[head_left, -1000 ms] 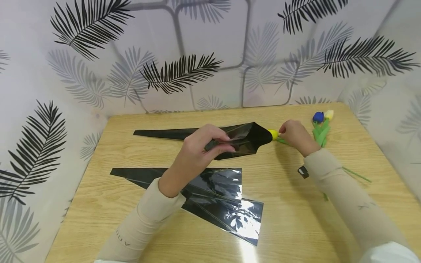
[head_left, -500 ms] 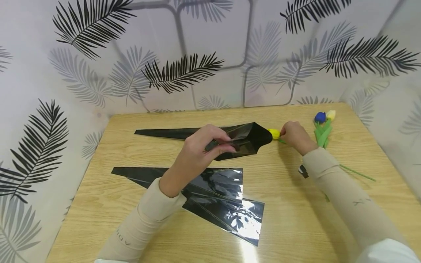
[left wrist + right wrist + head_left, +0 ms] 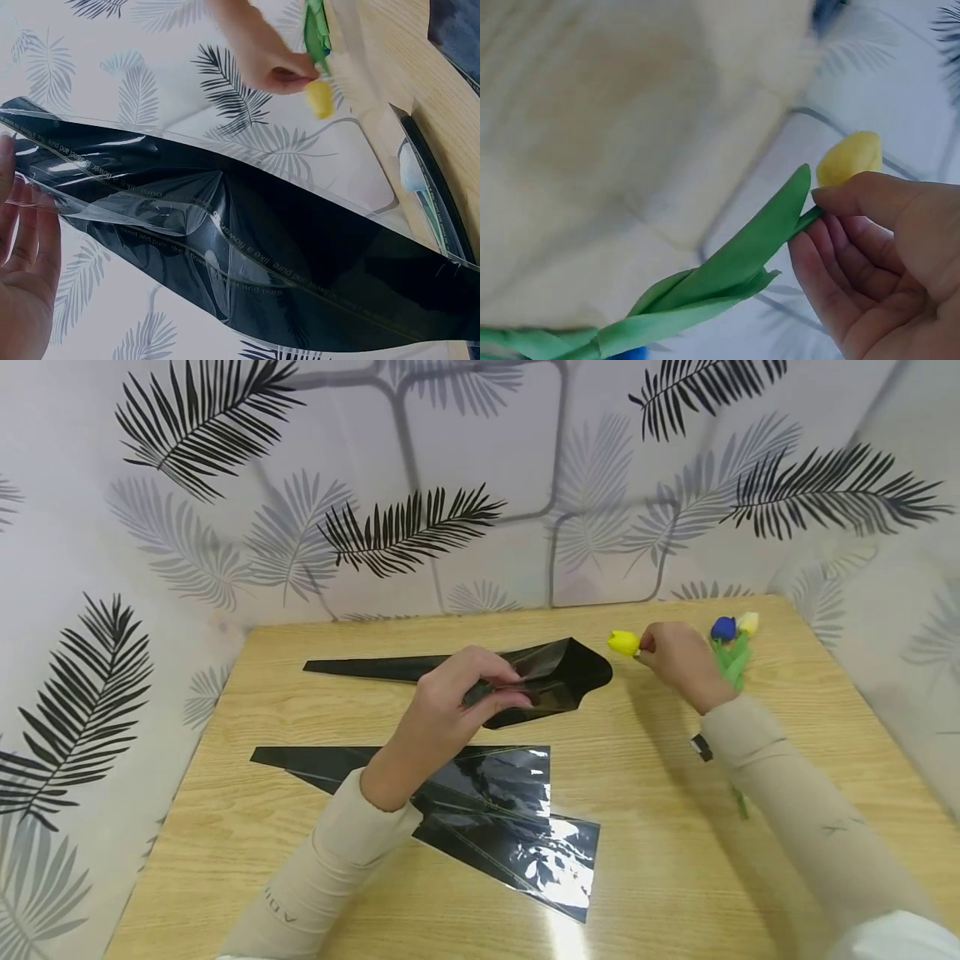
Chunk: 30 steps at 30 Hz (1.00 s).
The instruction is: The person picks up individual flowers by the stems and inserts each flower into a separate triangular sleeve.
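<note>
My left hand [image 3: 453,702] pinches the edge of a black plastic flower sleeve [image 3: 577,681], its wide mouth spread toward the right. Printed lettering runs along this sleeve in the left wrist view, where its film is partly see-through. Just right of the mouth, and apart from it, my right hand [image 3: 678,660] holds a yellow tulip [image 3: 622,642]. Thumb and forefinger pinch the green stem [image 3: 808,217] close under the bloom in the right wrist view. Green leaves [image 3: 720,274] trail from that stem toward the lower left.
Two flat black sleeves [image 3: 510,777] overlap at the table's front middle. A blue tulip [image 3: 723,628] and a cream tulip [image 3: 748,623] lie at the back right, partly behind my right arm. A pale tulip [image 3: 411,166] lies beside black film. The patterned wall [image 3: 495,560] borders the wooden table [image 3: 225,827].
The yellow tulip has risen away from the sleeve's mouth, which it was at before. Its long stem no longer shows below my right arm. My left hand stays nearly still.
</note>
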{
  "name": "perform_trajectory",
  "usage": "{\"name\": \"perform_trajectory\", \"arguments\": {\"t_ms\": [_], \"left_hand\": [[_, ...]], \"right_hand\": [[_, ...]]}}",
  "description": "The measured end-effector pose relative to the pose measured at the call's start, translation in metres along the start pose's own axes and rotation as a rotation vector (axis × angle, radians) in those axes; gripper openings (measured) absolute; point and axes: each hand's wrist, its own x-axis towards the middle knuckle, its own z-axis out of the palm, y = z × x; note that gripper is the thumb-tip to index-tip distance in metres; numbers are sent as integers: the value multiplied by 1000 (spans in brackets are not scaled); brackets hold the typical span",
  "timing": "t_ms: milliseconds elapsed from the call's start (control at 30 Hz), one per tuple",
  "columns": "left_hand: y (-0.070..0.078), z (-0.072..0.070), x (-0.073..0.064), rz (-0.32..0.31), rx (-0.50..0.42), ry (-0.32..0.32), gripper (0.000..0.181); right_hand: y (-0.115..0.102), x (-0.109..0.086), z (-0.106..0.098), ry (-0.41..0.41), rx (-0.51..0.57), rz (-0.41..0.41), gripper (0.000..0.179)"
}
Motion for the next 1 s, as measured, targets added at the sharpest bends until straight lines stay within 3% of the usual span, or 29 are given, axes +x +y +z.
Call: {"name": "perform_trajectory", "arguments": {"t_ms": [200, 533, 667, 800, 933, 1000], "left_hand": [[-3, 0, -1, -2, -5, 8, 32], [-14, -4, -8, -39, 3, 24, 30], [-15, -6, -10, -61, 24, 19, 30], [-16, -7, -12, -75, 44, 8, 31], [-18, -6, -14, -78, 52, 4, 31], [-20, -6, -15, -80, 51, 6, 30]], "right_hand": [[-26, -5, -39, 174, 42, -37, 15], [-78, -28, -98, 477, 265, -80, 16], [-90, -37, -112, 590, 491, -80, 15], [-98, -45, -126, 628, 728, -53, 17], [-105, -55, -138, 617, 1088, -77, 22], [-108, -59, -143, 618, 1302, -135, 25]]}}
